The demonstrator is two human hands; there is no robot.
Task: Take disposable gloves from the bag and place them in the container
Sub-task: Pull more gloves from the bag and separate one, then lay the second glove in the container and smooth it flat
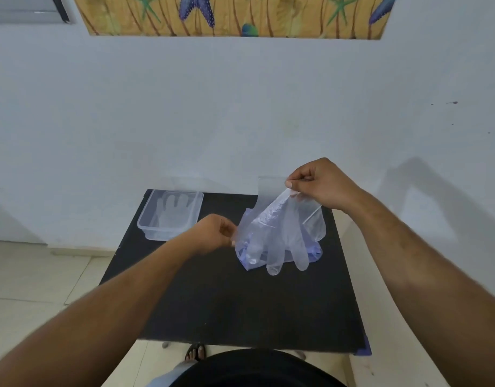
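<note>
glove hangs below right hand pinch grip | left hand grip pinches bag

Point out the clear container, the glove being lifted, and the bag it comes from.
clear container [145, 219]: head view, near-left wall.
glove [285, 233]: head view, palm, hanging from the right hand.
bag [245, 241]: head view, left edge, pinched by the left hand.

Black desk, square top, far edge against the pale wall. Clear container sits at far left corner, one transparent glove lying flat inside. Bluish plastic bag rests on desk at far right.
</note>
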